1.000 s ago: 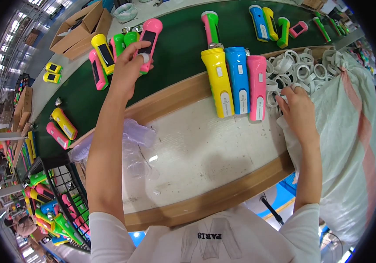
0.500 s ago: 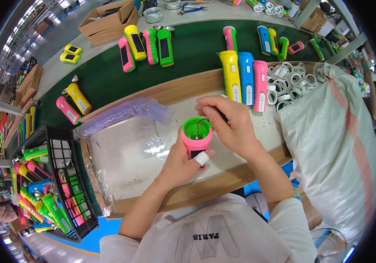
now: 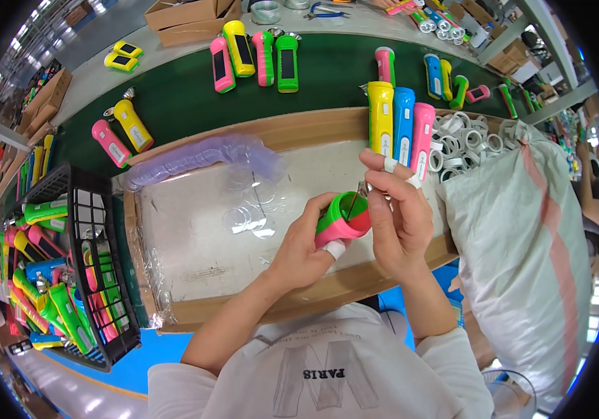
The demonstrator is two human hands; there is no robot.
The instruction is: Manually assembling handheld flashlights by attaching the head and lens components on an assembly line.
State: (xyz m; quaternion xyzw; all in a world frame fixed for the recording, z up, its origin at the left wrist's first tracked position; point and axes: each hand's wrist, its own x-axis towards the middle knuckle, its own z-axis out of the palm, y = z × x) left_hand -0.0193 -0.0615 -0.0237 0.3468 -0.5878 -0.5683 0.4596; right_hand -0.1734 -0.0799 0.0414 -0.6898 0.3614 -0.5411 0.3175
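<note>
My left hand (image 3: pixel 305 253) is wrapped round a pink and green flashlight body (image 3: pixel 338 227), its open mouth tilted up toward the right. Thin wires run out of that mouth to a small shiny metal piece, seemingly the lamp reflector (image 3: pixel 364 188). My right hand (image 3: pixel 403 227) pinches this piece just above the rim, with white tape on some fingers. Part of the piece is hidden by the fingers. Beyond the right hand stand a yellow flashlight (image 3: pixel 380 119), a blue flashlight (image 3: pixel 403 126) and a pink flashlight (image 3: pixel 422 140), side by side.
A shallow cardboard tray (image 3: pixel 195 315) lies under my hands, holding clear discs (image 3: pixel 249 222) and a purplish stack of discs (image 3: pixel 202 162). White rings (image 3: pixel 472 137) lie at right beside a bulging white sack (image 3: pixel 523 244). A black crate (image 3: pixel 104 279) of flashlights stands left. More flashlights rest on the green belt (image 3: pixel 181 105).
The flashlight body has tipped rightward and moved slightly right. My right hand has turned palm-side up, bringing the shiny piece into sight. The whole view has shifted a little.
</note>
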